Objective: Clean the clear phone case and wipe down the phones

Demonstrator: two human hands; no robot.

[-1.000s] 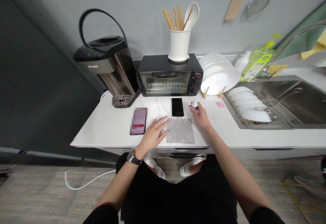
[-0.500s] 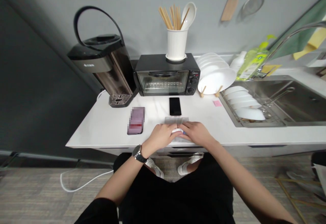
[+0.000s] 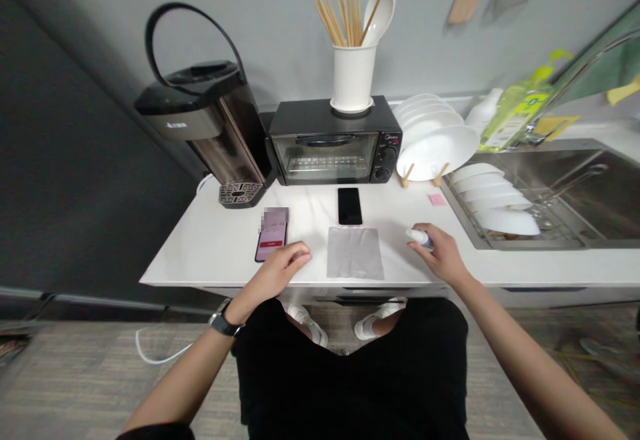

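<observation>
A small white bottle [image 3: 419, 236] is in my right hand [image 3: 440, 252], whose fingers wrap round it over the right part of the counter. My left hand [image 3: 284, 267] is closed beside the pink-screened phone [image 3: 273, 232]; whether its curled fingers hold anything is hidden. Between my hands a thin grey cloth [image 3: 354, 253] lies flat near the counter's front edge. Just behind the cloth lies a phone with a black screen [image 3: 349, 206].
Behind the phones stand a water dispenser [image 3: 200, 120] and a toaster oven [image 3: 333, 157] with a white chopstick cup [image 3: 353, 77] on top. White plates [image 3: 440, 150], a pink note [image 3: 437, 199] and the sink [image 3: 595, 193] are to the right.
My hands have moved apart from over the cloth, the left one towards the pink-screened phone, the right one rightward with the bottle. The cloth is now uncovered. The view has shifted slightly.
</observation>
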